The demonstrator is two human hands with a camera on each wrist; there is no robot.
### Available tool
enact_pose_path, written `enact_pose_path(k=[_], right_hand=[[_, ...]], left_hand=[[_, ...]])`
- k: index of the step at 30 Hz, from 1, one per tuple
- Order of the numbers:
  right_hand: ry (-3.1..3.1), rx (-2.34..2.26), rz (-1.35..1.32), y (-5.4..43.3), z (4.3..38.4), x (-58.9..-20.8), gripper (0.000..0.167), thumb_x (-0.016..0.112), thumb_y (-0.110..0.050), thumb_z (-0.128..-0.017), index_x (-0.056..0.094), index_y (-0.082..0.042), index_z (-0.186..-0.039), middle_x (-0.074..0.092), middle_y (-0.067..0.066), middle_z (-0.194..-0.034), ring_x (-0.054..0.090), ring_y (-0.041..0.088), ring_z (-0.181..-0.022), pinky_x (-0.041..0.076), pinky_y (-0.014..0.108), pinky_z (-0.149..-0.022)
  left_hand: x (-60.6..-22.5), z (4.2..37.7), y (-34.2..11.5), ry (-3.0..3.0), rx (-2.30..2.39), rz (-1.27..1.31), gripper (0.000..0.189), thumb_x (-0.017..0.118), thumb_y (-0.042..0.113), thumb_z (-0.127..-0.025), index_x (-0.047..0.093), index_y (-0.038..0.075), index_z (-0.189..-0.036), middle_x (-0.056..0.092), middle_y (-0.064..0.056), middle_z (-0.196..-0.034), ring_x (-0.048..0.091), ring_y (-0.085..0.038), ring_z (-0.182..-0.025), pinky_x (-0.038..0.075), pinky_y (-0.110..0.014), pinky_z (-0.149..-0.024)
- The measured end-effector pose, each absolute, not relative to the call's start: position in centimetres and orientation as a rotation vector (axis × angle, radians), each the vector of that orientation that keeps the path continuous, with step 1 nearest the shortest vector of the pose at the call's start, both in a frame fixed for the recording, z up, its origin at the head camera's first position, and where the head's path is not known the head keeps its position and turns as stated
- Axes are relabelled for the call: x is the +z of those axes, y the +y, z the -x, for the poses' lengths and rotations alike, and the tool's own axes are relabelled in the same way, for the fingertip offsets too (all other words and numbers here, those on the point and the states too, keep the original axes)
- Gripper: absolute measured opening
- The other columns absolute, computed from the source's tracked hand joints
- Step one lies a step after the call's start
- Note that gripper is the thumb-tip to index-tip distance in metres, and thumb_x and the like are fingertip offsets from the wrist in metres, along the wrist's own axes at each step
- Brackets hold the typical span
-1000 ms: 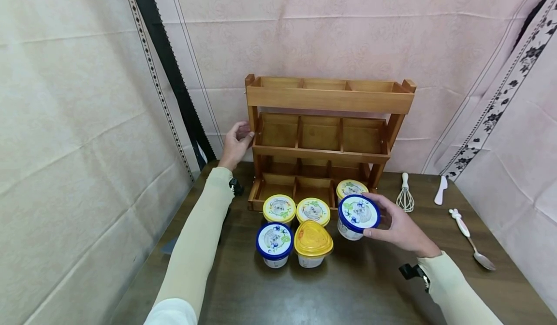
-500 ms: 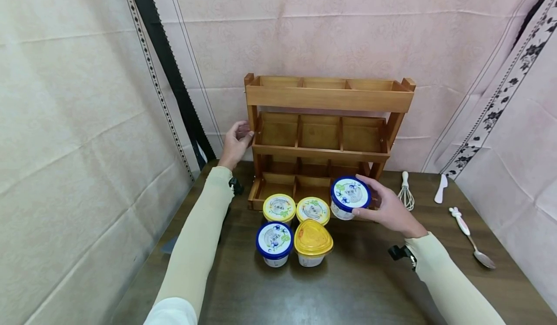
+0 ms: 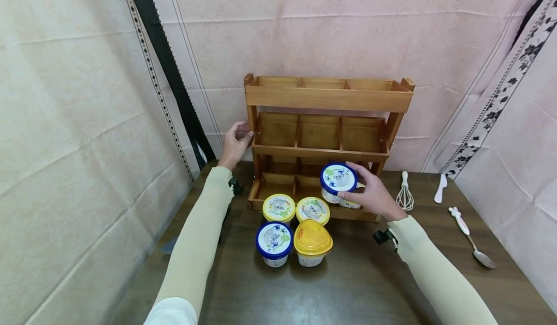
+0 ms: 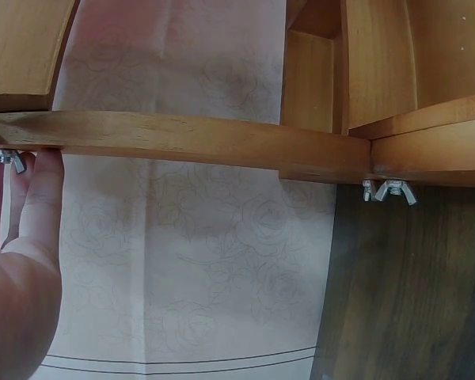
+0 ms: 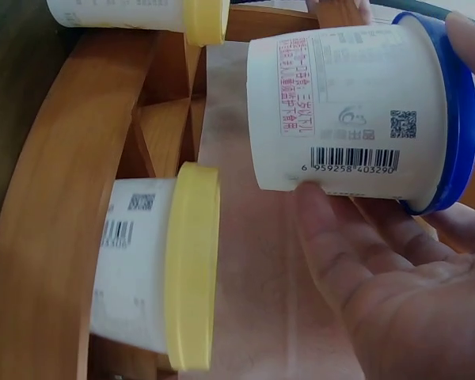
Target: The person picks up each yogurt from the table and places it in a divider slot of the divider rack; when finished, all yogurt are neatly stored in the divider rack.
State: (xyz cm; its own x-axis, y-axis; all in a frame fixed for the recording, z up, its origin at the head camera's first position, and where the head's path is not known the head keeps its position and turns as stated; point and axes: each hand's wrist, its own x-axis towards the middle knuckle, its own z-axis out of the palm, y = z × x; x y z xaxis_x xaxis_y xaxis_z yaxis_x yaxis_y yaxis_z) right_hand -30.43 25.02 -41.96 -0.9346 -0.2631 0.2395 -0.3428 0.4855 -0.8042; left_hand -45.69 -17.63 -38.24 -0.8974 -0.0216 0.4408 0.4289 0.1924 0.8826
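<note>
A white tub with a blue lid (image 3: 338, 178) is in my right hand (image 3: 370, 194), the thumb and fingers on its side. In the right wrist view this tub (image 5: 340, 111) shows its barcode and floats apart from a yellow-lidded tub (image 5: 134, 261) inside the rack's bottom tier. Seen from the head, the held tub hangs over the tier's middle-right part, partly hiding that one. My left hand (image 3: 236, 143) rests on the left post of the wooden rack (image 3: 319, 152); in the left wrist view its straight fingers (image 4: 43, 198) touch the post (image 4: 174, 138) beside a wing nut.
Before the rack stand two yellow-lidded tubs (image 3: 279, 208), a blue-lidded tub (image 3: 274, 240) and a tub with a rounded-triangle yellow lid (image 3: 313, 240). To the right lie a whisk (image 3: 405, 197), a white-handled utensil (image 3: 441, 189) and a spoon (image 3: 472, 238). Cloth hangs behind.
My right hand has carried the blue-lidded tub left and away from me, from in front of the rack to over its bottom tier. The left hand has stayed at the post.
</note>
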Motion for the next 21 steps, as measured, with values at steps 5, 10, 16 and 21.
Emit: enact_pose_path(k=[5, 10, 16, 21], right_hand=[[-2.617, 1.459, -0.530, 24.0, 31.5, -42.1, 0.100, 0.090, -0.043, -0.085, 0.035, -0.020, -0.165, 0.049, 0.014, -0.156, 0.055, 0.039, -0.137, 0.056, 0.055, -0.105], [-2.614, 1.431, -0.539, 23.2, 32.5, -42.6, 0.101, 0.091, -0.042, -0.084, 0.036, -0.020, -0.165, 0.052, 0.014, -0.152, 0.059, 0.035, -0.131, 0.060, 0.049, -0.100], [-2.649, 1.409, -0.509, 22.3, 33.3, -43.0, 0.103, 0.091, -0.047, -0.083, 0.035, -0.018, -0.165, 0.056, 0.015, -0.148, 0.061, 0.037, -0.127, 0.059, 0.054, -0.100], [-2.711, 1.319, -0.469, 21.3, 33.9, -43.3, 0.106, 0.089, -0.055, -0.082, 0.035, -0.017, -0.165, 0.054, 0.016, -0.154, 0.058, 0.038, -0.133, 0.052, 0.060, -0.108]], left_hand=[[-37.1, 44.6, -17.2, -2.140, -1.761, 0.369, 0.039, 0.062, 0.013, -0.108, 0.058, 0.010, -0.146, 0.061, -0.017, -0.139, 0.060, -0.034, -0.132, 0.053, -0.048, -0.109], [-38.1, 46.0, -17.5, -2.127, -1.764, 0.361, 0.039, 0.063, 0.016, -0.108, 0.058, 0.013, -0.147, 0.060, -0.016, -0.141, 0.060, -0.032, -0.133, 0.052, -0.049, -0.110], [-38.6, 46.3, -17.7, -2.108, -1.751, 0.386, 0.038, 0.066, 0.020, -0.106, 0.061, 0.017, -0.144, 0.062, -0.012, -0.137, 0.062, -0.028, -0.129, 0.054, -0.046, -0.107], [-38.6, 46.1, -17.8, -2.101, -1.746, 0.400, 0.035, 0.068, 0.022, -0.105, 0.063, 0.019, -0.140, 0.063, -0.010, -0.133, 0.064, -0.026, -0.125, 0.056, -0.043, -0.103]])
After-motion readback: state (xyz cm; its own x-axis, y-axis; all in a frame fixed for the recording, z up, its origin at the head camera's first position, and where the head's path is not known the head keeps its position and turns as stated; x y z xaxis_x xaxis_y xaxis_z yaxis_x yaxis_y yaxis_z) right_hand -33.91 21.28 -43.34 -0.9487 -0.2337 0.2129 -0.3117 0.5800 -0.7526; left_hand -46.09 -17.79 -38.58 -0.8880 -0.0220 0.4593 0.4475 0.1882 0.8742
